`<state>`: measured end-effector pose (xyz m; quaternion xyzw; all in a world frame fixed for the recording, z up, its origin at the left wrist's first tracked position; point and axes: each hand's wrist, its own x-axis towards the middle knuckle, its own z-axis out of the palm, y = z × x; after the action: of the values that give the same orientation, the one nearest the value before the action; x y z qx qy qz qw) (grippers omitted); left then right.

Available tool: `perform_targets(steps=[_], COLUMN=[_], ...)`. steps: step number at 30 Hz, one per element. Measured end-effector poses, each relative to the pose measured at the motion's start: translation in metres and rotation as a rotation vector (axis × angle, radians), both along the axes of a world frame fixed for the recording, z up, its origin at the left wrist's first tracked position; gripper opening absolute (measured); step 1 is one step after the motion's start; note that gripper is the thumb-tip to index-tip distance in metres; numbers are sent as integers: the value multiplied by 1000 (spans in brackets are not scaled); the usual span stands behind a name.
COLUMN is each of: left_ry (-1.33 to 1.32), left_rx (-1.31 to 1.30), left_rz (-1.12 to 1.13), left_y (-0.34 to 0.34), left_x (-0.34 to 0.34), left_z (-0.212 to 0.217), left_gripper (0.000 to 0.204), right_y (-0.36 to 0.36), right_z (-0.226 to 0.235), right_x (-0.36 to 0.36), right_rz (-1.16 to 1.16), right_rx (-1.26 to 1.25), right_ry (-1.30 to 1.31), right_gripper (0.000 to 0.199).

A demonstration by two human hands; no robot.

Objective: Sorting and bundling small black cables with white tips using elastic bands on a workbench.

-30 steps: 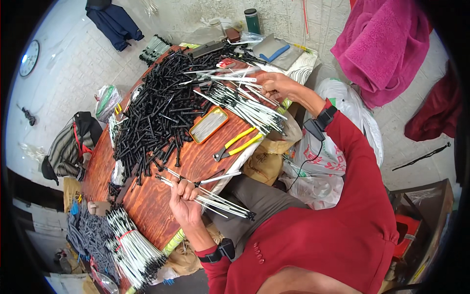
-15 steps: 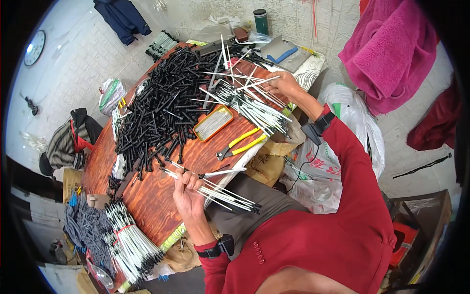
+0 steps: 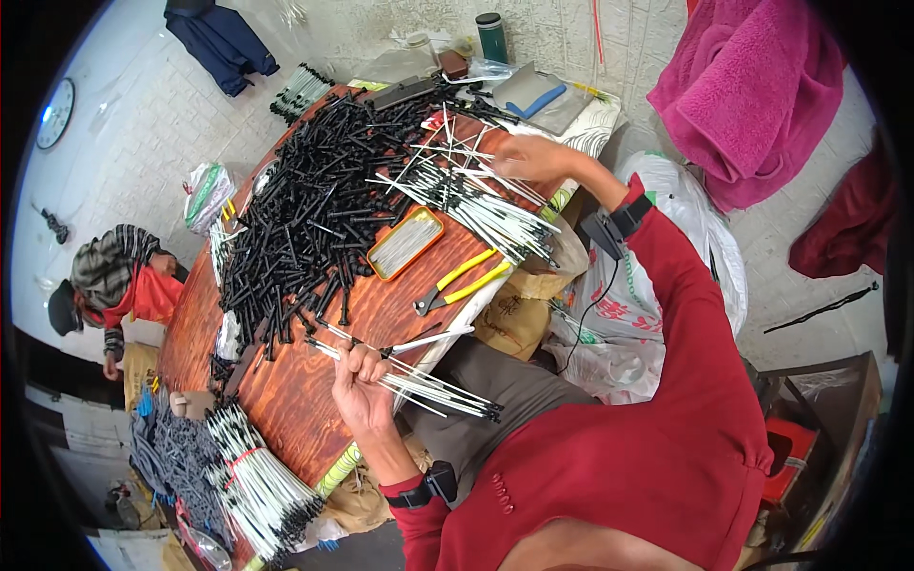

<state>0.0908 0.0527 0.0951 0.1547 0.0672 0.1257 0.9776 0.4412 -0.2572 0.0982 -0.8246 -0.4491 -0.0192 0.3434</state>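
My left hand (image 3: 364,388) is closed around a small bunch of thin white rods with black tips (image 3: 443,388), held above the table's near edge. One rod in it lies at a different slant from the others. Across the table, my right hand (image 3: 529,158) is smeared by motion, beside a loose pile of similar white rods (image 3: 490,211). Its fingers cannot be made out, nor whether anything is in them. A large heap of black plastic pieces (image 3: 305,205) covers the table's middle. Between heap and pile sits an orange-rimmed tin (image 3: 417,259) of thin pins, near yellow-handled pliers (image 3: 479,284).
The wooden table (image 3: 305,414) curves around in front of me. A banded bundle of white rods (image 3: 262,490) lies at its left end, beside grey pieces (image 3: 176,457). A blue-handled scraper (image 3: 538,100) and green flask (image 3: 491,40) stand far back. Another person (image 3: 119,271) bends at the left.
My right hand has moved slightly left and is now blurred; the rods seen at its fingers no longer show there. The person at the left has come further into view. My left hand keeps its bunch.
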Motion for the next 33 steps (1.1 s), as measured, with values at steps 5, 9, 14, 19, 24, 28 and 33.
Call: perform_targets(steps=[5,9,14,19,24,28,33], left_ry=[-19,-11,35,46,74,63,33], left_rx=[-13,1,-13,-17,-10,-19,-44], left_rz=[-17,-24,-2,-18,-33,-51,-60], left_y=[-3,-7,-3,2,-3,-5,-3], left_x=[-2,-7,-9,-1,7,7,0], left_z=[2,3,5,5,4,5,4], left_gripper=[18,19,20,21,20,21,21], right_y=[40,67,89,86,71,58,55], right_z=[40,16,5,10,18,23,23], right_x=[25,60,78,78,74,63,39], right_rz=[-193,-242,-209,-242,-502,-560,-617], right_rx=[-106,-193,-329,-466,-112,134,156], right_ry=[-67,-247,-196,-119,-77,-33,175], right_gripper=[25,28,24,24,22,23,22])
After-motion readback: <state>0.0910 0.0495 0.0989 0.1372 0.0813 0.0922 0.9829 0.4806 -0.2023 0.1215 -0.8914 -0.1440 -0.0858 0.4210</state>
